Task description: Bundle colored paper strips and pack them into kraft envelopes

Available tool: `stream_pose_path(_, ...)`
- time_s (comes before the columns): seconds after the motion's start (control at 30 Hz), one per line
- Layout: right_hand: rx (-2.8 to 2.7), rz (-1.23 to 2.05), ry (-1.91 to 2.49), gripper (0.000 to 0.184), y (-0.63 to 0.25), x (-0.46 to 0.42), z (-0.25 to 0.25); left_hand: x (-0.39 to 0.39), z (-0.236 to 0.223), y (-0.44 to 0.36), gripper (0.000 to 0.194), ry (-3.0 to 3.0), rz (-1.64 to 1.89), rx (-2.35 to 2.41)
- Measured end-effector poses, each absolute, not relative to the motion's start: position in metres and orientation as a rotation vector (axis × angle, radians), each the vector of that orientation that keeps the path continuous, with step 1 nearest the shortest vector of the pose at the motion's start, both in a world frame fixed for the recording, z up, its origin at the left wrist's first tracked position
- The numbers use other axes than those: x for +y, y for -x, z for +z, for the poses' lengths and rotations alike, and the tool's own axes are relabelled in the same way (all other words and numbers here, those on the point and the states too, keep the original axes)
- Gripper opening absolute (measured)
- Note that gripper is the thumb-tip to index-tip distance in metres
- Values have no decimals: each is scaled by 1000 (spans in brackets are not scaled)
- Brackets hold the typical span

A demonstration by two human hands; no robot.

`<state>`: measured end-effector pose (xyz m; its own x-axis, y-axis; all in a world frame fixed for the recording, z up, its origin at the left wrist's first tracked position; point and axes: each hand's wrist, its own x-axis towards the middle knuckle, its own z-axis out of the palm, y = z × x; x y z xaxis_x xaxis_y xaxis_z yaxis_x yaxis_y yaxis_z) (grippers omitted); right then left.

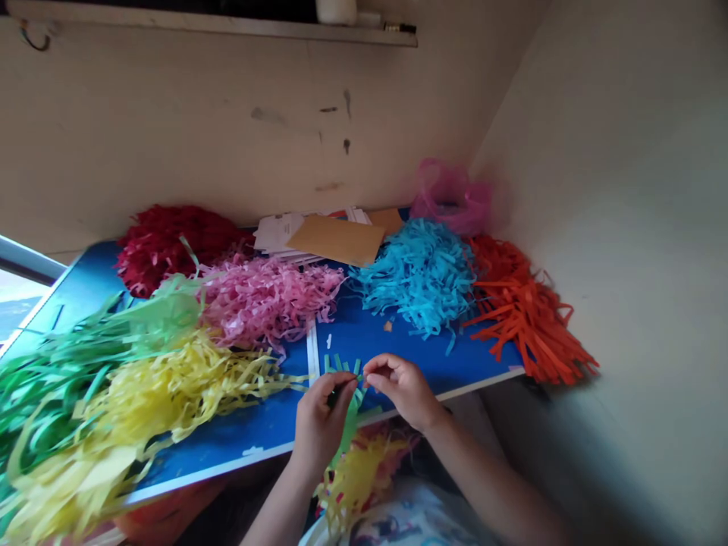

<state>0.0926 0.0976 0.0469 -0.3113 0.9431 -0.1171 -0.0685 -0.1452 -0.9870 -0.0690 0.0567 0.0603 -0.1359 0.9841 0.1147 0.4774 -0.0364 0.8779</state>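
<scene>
At nine o'clock on the blue board (pixel 364 341), a heap of long green paper strips (pixel 62 371) spills over the edge, pressed against a heap of crinkled yellow paper shreds (pixel 164 387). Toward eleven lie a mound of dark red paper shreds (pixel 171 250) and a mound of pink paper shreds (pixel 267 299). At six, the left hand (pixel 321 425) is clamped on a narrow green fringed paper strip (pixel 344 364), and the right hand (pixel 403 390) is just beside it, its fingertips (pixel 369 377) at the strip's top edge, though any contact is unclear. Toward one sit a flat brown cardboard sheet (pixel 335 240), a mound of sky-blue paper shreds (pixel 418 277) and a crumpled translucent pink plastic bag (pixel 452 199), its contents unclear. At three lies a heap of orange paper strips (pixel 528 318).
</scene>
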Motion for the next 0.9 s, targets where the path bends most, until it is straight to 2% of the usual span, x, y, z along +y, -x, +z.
stream_pose_path(0.17, -1173, 1608, 1119, 18, -92, 95, 50, 57, 63, 67, 15, -1641, 1164, 1636)
stream_pose_path(0.5, -1435, 1443, 1079, 10, -92, 86, 58, 52, 65, 67, 9, -1644, 1155, 1628)
stream_pose_path(0.77, -1513, 1425, 1121, 10, -96, 85, 57, 52, 71, 78, 5, -1646, 1086, 1567)
stream_pose_path(0.9, -1464, 1535, 1071, 13, -97, 83, 57, 50, 70, 80, 5, -1696, 1092, 1553)
